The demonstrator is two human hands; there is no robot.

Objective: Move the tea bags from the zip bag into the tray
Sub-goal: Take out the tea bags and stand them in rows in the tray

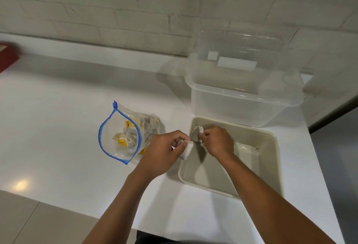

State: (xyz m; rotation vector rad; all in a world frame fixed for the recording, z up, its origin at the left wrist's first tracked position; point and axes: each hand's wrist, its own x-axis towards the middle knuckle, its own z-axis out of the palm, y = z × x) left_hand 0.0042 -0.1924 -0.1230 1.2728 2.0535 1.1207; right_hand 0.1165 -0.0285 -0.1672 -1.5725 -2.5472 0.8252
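Tea bags in hand: two white paper tea bags are held over the near-left part of the tray — one (185, 149) pinched by the left hand, the other (197, 132) by the right; a thin dark thread seems to run between them, though it is too fine to be sure.
Left hand (162, 151): fingers curled, thumb and forefinger nipping the lower tea bag at the tray's left rim.
Right hand (218, 141): fingers curled tight on the upper tea bag, above the tray's far-left corner; the fingertips are hidden behind the knuckles.
Tray (271, 166): shallow beige rectangle on the tabletop, right of the zip bag; its floor shows only a small dark speck near the far-right side, and both forearms cover part of it.
Zip bag (124, 137): clear plastic with a blue zipper edge, lying open with the mouth gaping toward the camera — inside, a heap of tea bags (124, 140) with yellow tags; how many cannot be counted, and the left hand hides the bag's right end.
Clear tub (242, 98): large see-through box just behind the tray, its lid propped behind it against the wall.
Tabletop (58, 117): white, glossy.
Red thing (7, 57): cut off at the left edge, blurred, not identifiable.
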